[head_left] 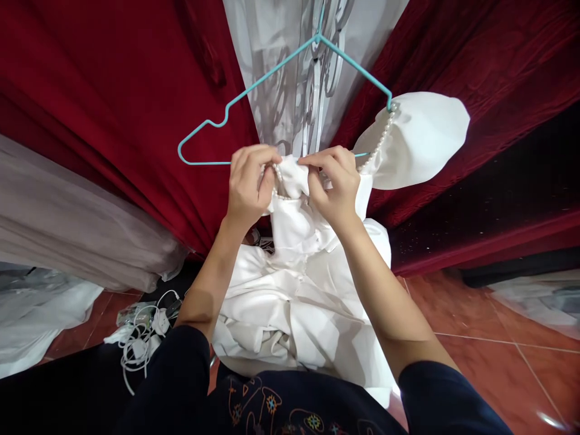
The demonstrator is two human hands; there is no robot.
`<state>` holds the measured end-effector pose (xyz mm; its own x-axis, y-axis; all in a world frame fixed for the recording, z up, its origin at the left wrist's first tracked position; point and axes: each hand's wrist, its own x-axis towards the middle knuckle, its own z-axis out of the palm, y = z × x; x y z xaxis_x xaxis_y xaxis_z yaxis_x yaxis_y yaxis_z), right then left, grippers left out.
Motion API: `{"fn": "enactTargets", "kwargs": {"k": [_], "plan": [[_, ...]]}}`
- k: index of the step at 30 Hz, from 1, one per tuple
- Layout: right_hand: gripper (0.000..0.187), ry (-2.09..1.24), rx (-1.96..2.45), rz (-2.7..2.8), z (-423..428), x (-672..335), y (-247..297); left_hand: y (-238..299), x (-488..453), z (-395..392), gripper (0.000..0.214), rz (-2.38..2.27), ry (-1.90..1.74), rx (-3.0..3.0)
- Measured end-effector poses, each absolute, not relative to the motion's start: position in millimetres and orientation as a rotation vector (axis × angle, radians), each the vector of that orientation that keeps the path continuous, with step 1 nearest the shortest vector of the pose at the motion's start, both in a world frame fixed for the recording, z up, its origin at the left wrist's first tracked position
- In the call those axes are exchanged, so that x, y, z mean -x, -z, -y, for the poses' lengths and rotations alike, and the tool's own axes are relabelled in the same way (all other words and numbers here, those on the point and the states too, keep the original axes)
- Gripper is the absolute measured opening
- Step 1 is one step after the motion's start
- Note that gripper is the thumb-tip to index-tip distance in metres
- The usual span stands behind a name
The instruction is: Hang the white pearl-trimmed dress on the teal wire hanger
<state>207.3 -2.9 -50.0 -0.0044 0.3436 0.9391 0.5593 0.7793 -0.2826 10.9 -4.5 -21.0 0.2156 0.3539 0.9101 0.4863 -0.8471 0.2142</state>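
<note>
A white satin dress (294, 229) with pearl-bead trim hangs partly on a light blue hanger (272, 70). One pearl strap with a puffed sleeve (421, 139) loops over the hanger's right end; the hanger's left end is bare. My left hand (251, 181) pinches the other side of the gathered white fabric and its pearl strap (278, 181). Close beside it, my right hand (333, 184) has its thumb and fingers closed on the same bunched cloth. The skirt spreads down toward my lap.
Dark red curtains (113, 109) flank a white sheer cloth and a white ornamental metal frame (312, 103) behind the hanger. Tangled white cables (140, 344) lie at lower left. Red floor tiles (480, 314) show at right, with pale fabric at both sides.
</note>
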Motion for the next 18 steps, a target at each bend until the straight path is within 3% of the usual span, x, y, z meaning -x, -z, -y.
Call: {"fn": "enactTargets", "kwargs": {"k": [5, 10, 15, 18], "plan": [[0.024, 0.183, 0.751, 1.767, 11.0, -216.8, 45.3, 18.2, -15.2, -13.7, 0.041, 1.114, 1.575, 2.366], [0.025, 0.308, 0.779, 1.652, 16.9, -245.3, 31.1, 20.6, -22.0, -10.3, 0.039, 1.146, 1.430, 2.371], [0.045, 0.384, 1.000, 1.500, -3.1, -290.5, 11.8, 19.2, -28.7, -7.4, 0.042, 1.164, 1.292, 2.405], [0.029, 0.239, 1.108, 1.533, -18.1, -304.2, 1.2, 18.8, -25.9, -7.6, 0.042, 1.237, 1.248, 2.334]]}}
